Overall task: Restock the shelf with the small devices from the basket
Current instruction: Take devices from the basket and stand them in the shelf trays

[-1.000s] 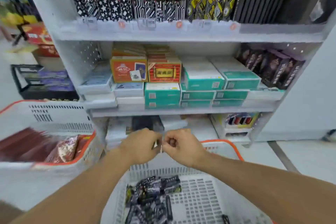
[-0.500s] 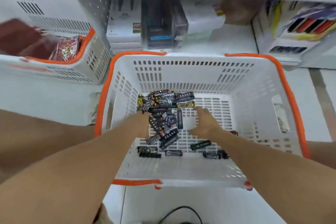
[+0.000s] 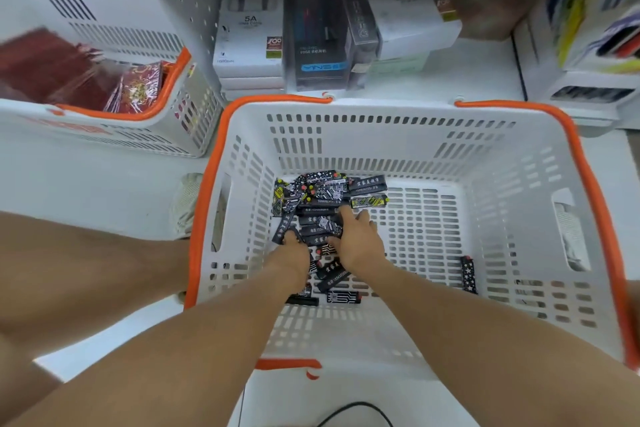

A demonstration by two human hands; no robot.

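A second ago both hands were up in front of the shelf. Now both are down inside the white plastic basket with the orange rim point(image 3: 221, 163), so a new pick-up is starting and nothing from this batch has reached the shelf yet.

The left hand point(image 3: 292, 253) and the right hand point(image 3: 358, 239) lie side by side on the pile of small black devices with white patterns point(image 3: 322, 208). The fingers of both curl down onto the pile, half closed. I cannot tell if either one has a firm hold yet.

Most devices sit just ahead of and under the hands. A few lie behind the hands, near the wrists. One black device with stars point(image 3: 468, 274) lies alone, well off to the right.

Far to the left of the left hand, a second white basket point(image 3: 194, 121) holds shiny red packets point(image 3: 138, 88).
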